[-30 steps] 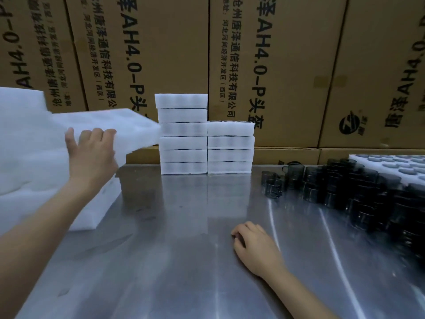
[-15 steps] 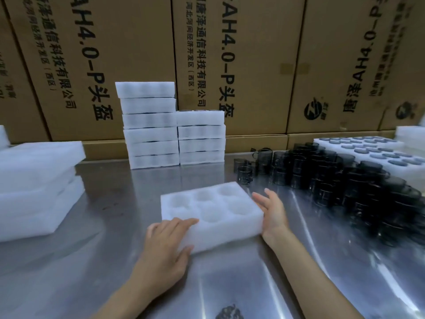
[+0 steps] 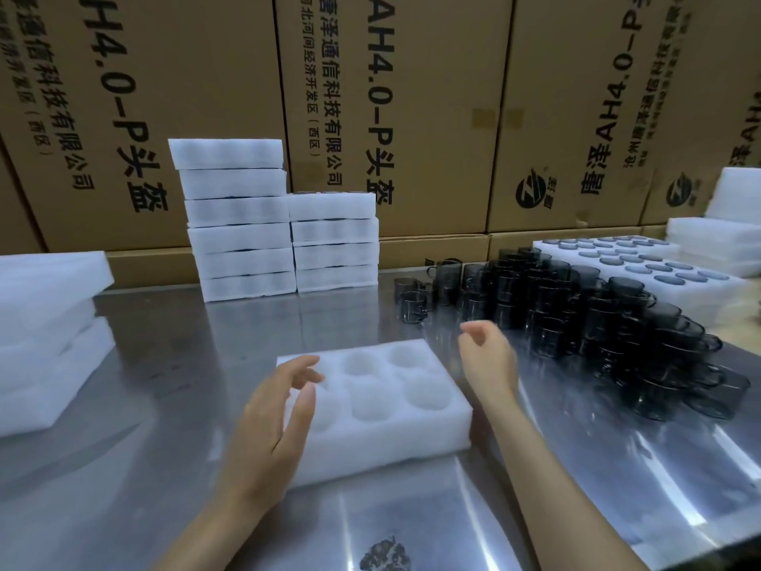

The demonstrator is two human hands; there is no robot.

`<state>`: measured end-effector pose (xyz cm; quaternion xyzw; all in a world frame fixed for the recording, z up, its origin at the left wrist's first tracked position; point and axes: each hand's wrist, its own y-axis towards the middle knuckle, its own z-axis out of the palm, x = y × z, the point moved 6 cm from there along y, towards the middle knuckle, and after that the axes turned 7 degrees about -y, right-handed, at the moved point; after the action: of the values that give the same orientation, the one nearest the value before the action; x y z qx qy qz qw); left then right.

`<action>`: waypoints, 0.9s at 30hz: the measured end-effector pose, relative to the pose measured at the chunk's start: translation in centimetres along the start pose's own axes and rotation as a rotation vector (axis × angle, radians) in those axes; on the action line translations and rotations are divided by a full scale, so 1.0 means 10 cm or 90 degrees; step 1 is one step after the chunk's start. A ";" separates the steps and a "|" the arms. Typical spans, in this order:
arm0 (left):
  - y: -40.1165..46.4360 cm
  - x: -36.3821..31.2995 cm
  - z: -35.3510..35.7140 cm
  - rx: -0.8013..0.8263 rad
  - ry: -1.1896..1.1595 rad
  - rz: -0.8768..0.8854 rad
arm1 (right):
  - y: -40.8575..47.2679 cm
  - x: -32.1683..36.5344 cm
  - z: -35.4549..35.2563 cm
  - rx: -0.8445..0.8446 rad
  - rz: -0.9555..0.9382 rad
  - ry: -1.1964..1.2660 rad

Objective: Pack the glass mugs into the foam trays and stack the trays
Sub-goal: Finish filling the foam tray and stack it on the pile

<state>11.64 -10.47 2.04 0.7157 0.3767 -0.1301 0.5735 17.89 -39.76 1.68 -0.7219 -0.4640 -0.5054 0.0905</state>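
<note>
The left hand (image 3: 267,430) hovers over the near-left corner of the foam tray (image 3: 383,410), fingers (image 3: 302,370) loosely spread, holding nothing. The right hand (image 3: 488,362) floats just beside the tray's right edge, fingers relaxed and empty. The white tray lies flat on the steel table (image 3: 164,364), its six round pockets unfilled. Dark glass mugs (image 3: 576,319) crowd the table to the right.

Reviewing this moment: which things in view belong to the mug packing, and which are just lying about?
Job:
empty foam tray
glass mugs
stacked trays
left hand and right hand, both holding nothing

Lying about:
cardboard boxes
foam sheets
lid tray
</note>
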 end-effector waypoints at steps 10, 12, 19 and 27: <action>0.05 0.40 -0.15 -0.151 -0.183 -0.128 | 0.94 -0.01 -0.93 -0.160 -0.034 -0.421; 0.06 0.46 -0.15 -0.159 -0.182 -0.152 | 1.14 -0.10 -1.05 -0.085 0.046 -0.483; 0.08 0.60 -0.17 -0.206 -0.208 -0.202 | 1.40 -0.33 -1.17 0.075 0.122 -0.543; 0.09 0.62 -0.16 -0.196 -0.202 -0.223 | 1.22 -0.44 -1.04 0.007 0.127 -0.623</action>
<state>16.14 -6.60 -0.66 0.5152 0.4152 -0.2789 0.6959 20.21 -55.25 7.13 -0.9146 -0.3836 -0.0942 -0.0862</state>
